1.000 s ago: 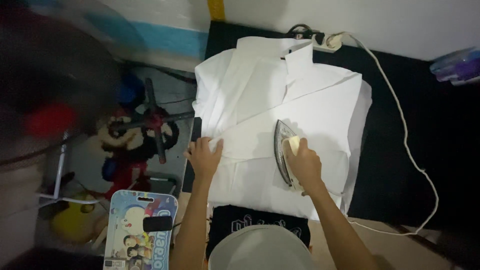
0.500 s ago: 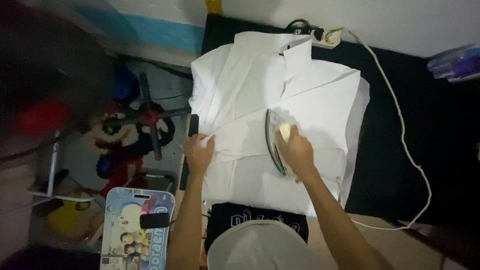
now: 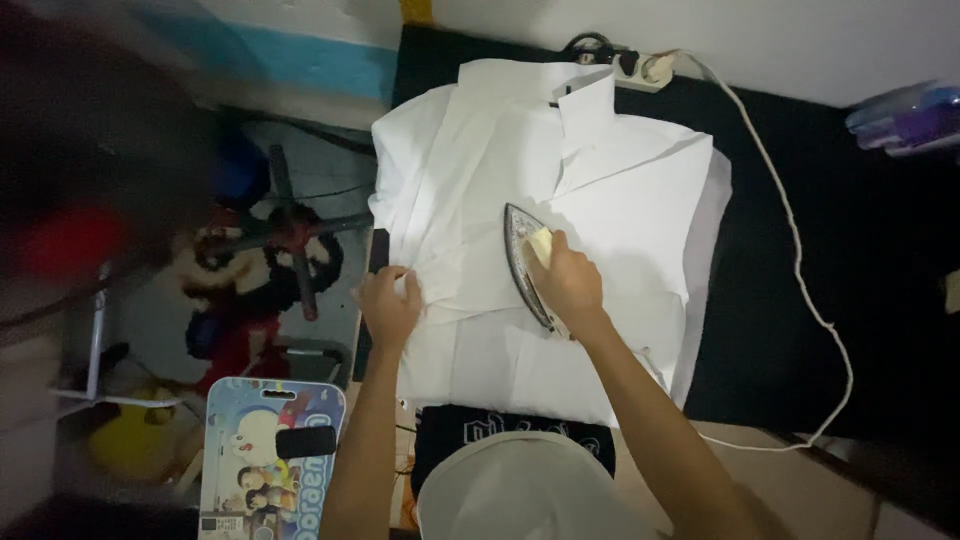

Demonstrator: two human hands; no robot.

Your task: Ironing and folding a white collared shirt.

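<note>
I've got the right hand (image 3: 567, 285) closed around the handle of the iron (image 3: 527, 262), soleplate flat on the white shirt (image 3: 620, 200). The iron's tip pointing away from me, just past my knuckles. My left hand (image 3: 388, 305) is to the left of the iron, fingers spread and pressed flat on the shirt's edge, holding nothing, just pinning the cloth. A narrow strip of fabric lies between the two hands.

The shirt spreads out ahead of both hands, collar at the far end, lying on a black mat (image 3: 800, 200). Right of the iron hand, the white cord (image 3: 790, 240) runs across the mat in a long curve, up to a power strip (image 3: 640, 68) well beyond the collar. Far off to the right, a purple container (image 3: 905, 118) at the edge of view.

Left of my left hand, below the mat's edge, there's a dim heap of toys (image 3: 270, 250), blurred. Nearer me on that side, a colourful cartoon board (image 3: 270, 450). Just under my arms, a dark printed garment (image 3: 520, 435) peeks out beneath the shirt's hem, and a pale cap brim (image 3: 520, 490) fills the bottom of the view.
</note>
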